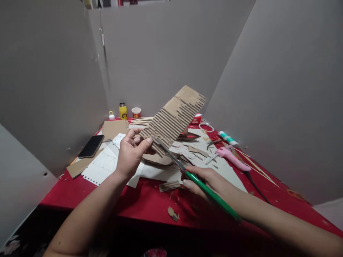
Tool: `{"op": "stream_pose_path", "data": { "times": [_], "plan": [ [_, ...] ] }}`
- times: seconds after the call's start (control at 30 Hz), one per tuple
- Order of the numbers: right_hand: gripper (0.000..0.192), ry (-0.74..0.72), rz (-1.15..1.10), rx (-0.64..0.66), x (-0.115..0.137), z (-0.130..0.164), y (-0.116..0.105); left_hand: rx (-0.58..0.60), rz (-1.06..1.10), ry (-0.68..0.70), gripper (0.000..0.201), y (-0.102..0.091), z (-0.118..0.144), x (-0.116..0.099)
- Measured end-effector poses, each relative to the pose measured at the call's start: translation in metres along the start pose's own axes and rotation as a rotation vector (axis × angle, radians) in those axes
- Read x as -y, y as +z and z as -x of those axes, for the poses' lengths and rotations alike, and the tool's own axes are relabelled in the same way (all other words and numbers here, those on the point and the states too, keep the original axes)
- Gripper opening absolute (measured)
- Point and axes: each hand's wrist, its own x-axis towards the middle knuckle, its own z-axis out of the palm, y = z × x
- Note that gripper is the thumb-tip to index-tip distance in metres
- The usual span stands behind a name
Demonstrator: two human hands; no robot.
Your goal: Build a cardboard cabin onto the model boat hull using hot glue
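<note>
A strip of cardboard (174,116) with its corrugated ridges partly bared is held up tilted over the table. My left hand (131,151) pinches its lower left end between thumb and fingers. My right hand (203,180) is closed around green-handled scissors (211,194). The scissor blades reach up to the lower end of the cardboard, close to my left thumb; whether they are cutting through it I cannot tell. Beneath the strip lies a curved cardboard piece (158,159), partly hidden by the strip and my left hand.
Red cloth (150,200) covers the table between grey panels. A phone (91,146) and a drawn sheet (100,164) lie left. A pink glue gun (233,159) with a cord is at right. A yellow bottle (123,111), paper cup (136,112) and wooden sticks (142,121) are at the back.
</note>
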Motion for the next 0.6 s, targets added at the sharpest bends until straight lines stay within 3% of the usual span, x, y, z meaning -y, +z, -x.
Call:
{"op": "stream_pose_path", "data": {
  "times": [0.13,0.33,0.6],
  "plan": [
    [0.04,-0.056,0.007,-0.04,0.013,-0.025,0.01,-0.119,0.001,0.101,0.026,-0.008,-0.006,-0.009],
    [0.038,-0.135,0.002,-0.063,0.021,-0.036,0.02,-0.175,0.019,0.17,0.019,-0.013,-0.008,-0.016],
    [0.055,-0.062,-0.119,0.019,0.039,-0.036,0.014,-0.195,0.09,0.161,0.019,-0.018,-0.01,-0.018]
  ]
}}
